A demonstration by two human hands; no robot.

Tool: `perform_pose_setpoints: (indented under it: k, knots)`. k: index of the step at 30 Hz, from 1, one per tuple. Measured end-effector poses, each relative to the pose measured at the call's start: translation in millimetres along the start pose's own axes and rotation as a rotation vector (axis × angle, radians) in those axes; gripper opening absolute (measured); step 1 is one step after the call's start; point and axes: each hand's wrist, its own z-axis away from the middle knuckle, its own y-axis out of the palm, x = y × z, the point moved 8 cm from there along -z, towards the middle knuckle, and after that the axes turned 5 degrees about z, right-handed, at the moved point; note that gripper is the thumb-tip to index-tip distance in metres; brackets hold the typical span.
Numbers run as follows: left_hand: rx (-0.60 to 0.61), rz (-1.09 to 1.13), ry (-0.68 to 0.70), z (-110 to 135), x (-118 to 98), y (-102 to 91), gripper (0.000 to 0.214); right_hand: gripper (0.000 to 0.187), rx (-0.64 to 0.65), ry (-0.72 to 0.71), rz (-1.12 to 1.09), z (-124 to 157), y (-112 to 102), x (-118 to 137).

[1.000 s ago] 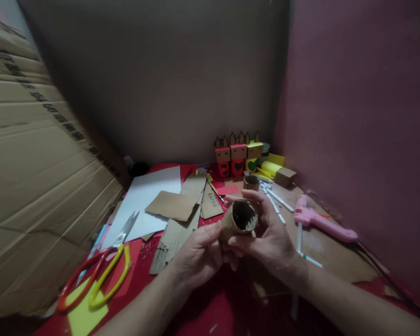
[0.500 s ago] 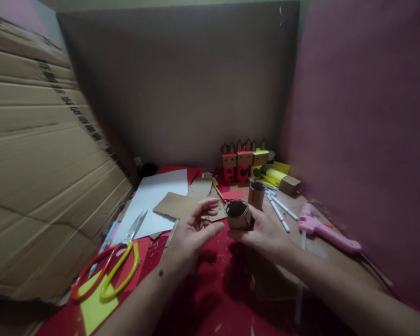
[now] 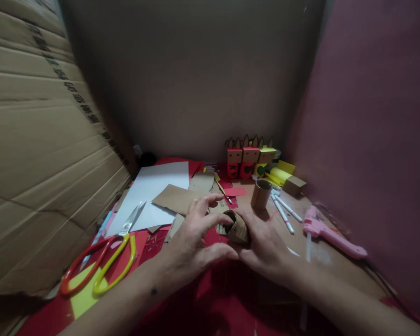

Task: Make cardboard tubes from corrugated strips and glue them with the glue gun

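Observation:
A short brown cardboard tube [image 3: 236, 228] lies tilted on the red work surface [image 3: 213, 298], its open end facing left and up. My right hand [image 3: 266, 247] is wrapped round its right side and grips it. My left hand [image 3: 192, 238] rests at its left, thumb near the tube's base and fingers spread above its rim, touching it. A second cardboard tube [image 3: 261, 193] stands upright just behind my hands.
Orange and yellow scissors [image 3: 101, 261] lie front left. White paper [image 3: 150, 191] and cardboard pieces [image 3: 177, 198] lie behind my left hand. White markers [image 3: 283, 212] and a pink glue gun [image 3: 331, 235] lie right. Decorated block figures [image 3: 250, 158] stand by the back wall. Cardboard sheet [image 3: 38, 140] leans left.
My hands have lowered the cardboard tube from mid-air down onto the red surface. My left hand let go of it, then came back with fingers spread over its rim.

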Motion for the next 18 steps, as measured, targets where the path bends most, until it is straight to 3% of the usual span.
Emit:
perform_pose_setpoints:
  k: [2,4,7,14,18]
  knots:
    - [-0.027,0.006,0.000,-2,-4,3.8,0.020,0.051,-0.014,-0.004,0.086,5,2,-3]
    - [-0.081,0.034,-0.009,-4,-6,7.1,0.003,0.053,-0.029,-0.026,0.154,10,3,-4]
    - [-0.116,0.122,-0.047,-5,-4,12.8,0.018,0.055,-0.093,-0.099,0.257,14,-1,-1]
    - [-0.003,0.202,-0.088,-7,0,19.4,0.011,0.055,-0.167,-0.152,0.449,15,-12,1]
    - [-0.031,0.215,-0.109,-8,-1,22.7,0.004,0.050,-0.182,-0.162,0.449,15,-14,2]
